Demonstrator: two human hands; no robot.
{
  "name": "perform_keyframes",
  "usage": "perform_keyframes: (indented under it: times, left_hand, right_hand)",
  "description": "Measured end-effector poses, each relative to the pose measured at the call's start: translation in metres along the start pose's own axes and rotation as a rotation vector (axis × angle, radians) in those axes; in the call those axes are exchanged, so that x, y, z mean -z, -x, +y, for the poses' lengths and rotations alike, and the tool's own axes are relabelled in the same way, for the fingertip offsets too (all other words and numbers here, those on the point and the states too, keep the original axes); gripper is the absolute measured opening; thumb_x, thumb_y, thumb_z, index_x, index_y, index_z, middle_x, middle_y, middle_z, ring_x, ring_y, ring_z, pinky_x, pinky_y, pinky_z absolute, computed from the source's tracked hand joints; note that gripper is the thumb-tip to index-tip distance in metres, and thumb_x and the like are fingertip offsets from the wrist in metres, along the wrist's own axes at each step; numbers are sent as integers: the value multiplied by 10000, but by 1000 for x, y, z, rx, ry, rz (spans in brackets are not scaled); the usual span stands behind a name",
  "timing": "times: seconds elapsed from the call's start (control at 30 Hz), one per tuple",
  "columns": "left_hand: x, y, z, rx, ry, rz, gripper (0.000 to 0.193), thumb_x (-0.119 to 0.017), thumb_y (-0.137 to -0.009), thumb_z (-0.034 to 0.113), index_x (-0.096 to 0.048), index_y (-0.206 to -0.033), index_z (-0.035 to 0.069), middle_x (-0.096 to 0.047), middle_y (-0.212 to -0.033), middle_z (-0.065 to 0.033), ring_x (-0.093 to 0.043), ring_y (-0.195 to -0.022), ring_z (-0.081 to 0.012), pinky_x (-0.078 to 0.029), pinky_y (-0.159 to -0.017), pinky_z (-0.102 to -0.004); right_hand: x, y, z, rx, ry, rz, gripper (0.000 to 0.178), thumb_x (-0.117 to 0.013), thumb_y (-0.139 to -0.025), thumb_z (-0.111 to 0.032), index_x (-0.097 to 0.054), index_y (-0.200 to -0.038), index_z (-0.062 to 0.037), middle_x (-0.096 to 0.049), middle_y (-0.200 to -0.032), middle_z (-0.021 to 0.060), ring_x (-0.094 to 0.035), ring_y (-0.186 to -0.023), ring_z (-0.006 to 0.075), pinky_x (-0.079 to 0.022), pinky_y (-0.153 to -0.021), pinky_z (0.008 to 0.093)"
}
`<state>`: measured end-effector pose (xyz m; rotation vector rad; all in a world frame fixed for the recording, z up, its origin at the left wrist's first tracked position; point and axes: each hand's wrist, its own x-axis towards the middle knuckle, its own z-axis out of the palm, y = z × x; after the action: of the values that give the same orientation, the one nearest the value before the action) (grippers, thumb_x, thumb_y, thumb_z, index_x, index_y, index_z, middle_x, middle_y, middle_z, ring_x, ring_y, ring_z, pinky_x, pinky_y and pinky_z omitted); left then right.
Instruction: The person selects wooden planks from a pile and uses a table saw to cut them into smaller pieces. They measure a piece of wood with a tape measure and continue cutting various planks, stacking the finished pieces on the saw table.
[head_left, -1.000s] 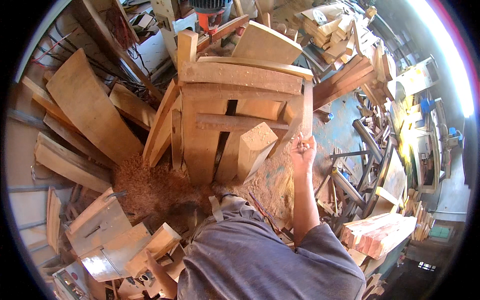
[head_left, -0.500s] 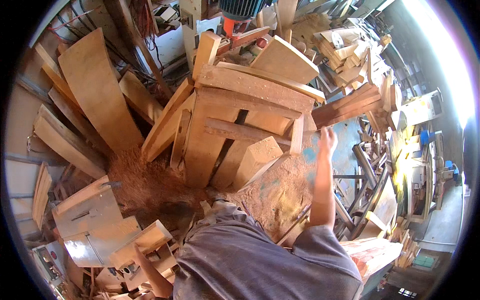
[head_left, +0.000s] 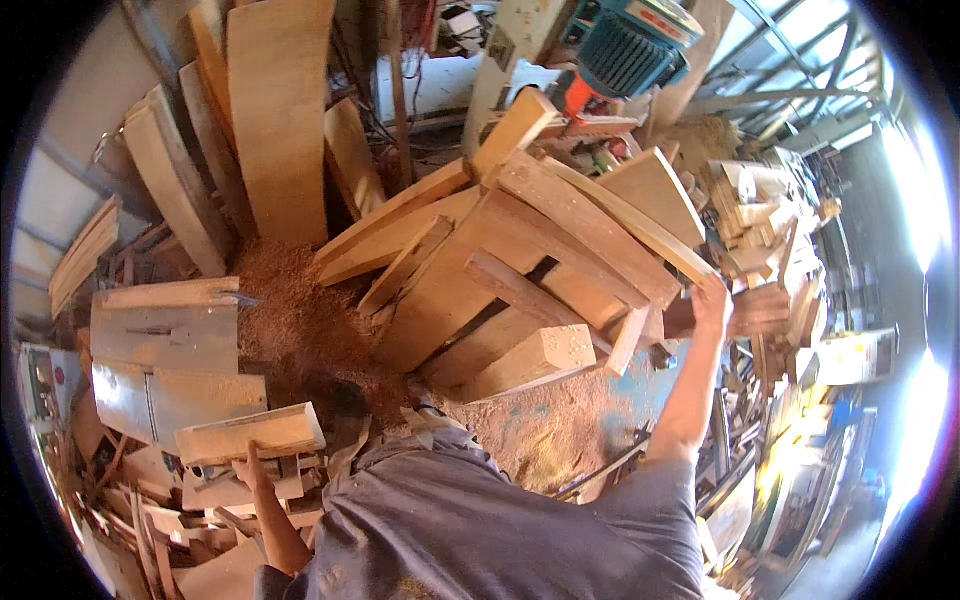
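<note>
Left of the wood stack [head_left: 520,322] and closer to the person, a thick wooden block [head_left: 250,434] lies by the near edge of a metal surface [head_left: 190,325]; its long axis runs nearly left to right, right end slightly farther off. The left grip [head_left: 250,467] touches its near side; whether it is clenched, I cannot tell. Along the stack's far side, a narrow board [head_left: 627,214] slants from far left to near right, its near end at the right grip [head_left: 711,298], whose finger closure is unclear.

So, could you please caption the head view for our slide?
Left hand at a wooden block, right hand at the end of a long slat.
</note>
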<state>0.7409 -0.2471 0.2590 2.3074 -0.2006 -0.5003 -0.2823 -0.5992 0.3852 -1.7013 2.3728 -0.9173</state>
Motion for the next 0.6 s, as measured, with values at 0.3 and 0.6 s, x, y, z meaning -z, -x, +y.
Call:
perform_keyframes:
  times: [0.3, 0.6]
  left_hand:
    - [-21, 50, 60, -452, -236, 100, 548, -730, -920, 251, -550, -1364, -15, -640, -1260, -193, -637, -1121, -309, -512, -986, -439]
    - [-126, 153, 266, -253, 736, -1007, 760, -735, -931, 440, -409, -1463, 5, -534, -1422, -197, -508, -1324, -274, -453, -1076, -394]
  right_hand:
    - [93, 40, -66, 381, 340, 192, 460, -705, -945, -191, -572, -1338, 9, -628, -1253, 152, -615, -1139, 272, -515, -984, 403]
    - [-65, 155, -335, -368, -1388, -288, 278, -641, -977, -180, -630, -1234, -72, -675, -1182, 116, -645, -990, 218, -569, -791, 331]
